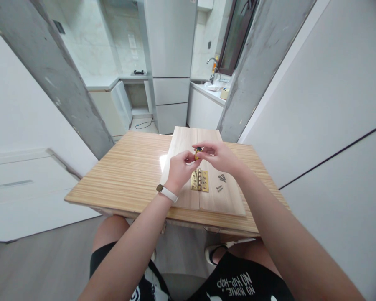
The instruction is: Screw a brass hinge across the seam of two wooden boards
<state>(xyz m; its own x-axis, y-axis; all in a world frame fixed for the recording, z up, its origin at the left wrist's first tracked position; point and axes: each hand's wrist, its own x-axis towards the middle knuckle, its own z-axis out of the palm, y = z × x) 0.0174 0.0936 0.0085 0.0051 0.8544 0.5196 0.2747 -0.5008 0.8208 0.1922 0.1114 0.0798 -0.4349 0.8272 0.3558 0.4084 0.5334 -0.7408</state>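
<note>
Head camera looked down at our 2 bare hands raised just above 2 pale wooden boards (188, 142) that lay side by side on a striped wooden table (128, 175). Our left hand (180, 167) and right hand (217, 155) met at the fingertips, both pinching a small screwdriver (196, 152) with a yellow and dark handle; its tip was hidden between the fingers, so we could not tell whether a screw sat on it.

Below the hands, a brass hinge (199, 180) lay flat across the seam between the boards, 1 leaf on each board. It was shiny, rectangular and had a ribbed knuckle down the middle. We judged the work to be at an early stage: the hinge seemed placed but perhaps not fully fastened, since a few small grey screws (221, 180) lay loose on the right board, just beside the hinge. Whether any screw already sat in the hinge was too small to see.

The boards were smooth, light and faintly grained; the table showed fine lengthwise stripes and a glossy glare. A white watch band (167, 192) wrapped our left wrist. Beyond stood a white fridge (171, 62) and a sink tap (212, 67).
</note>
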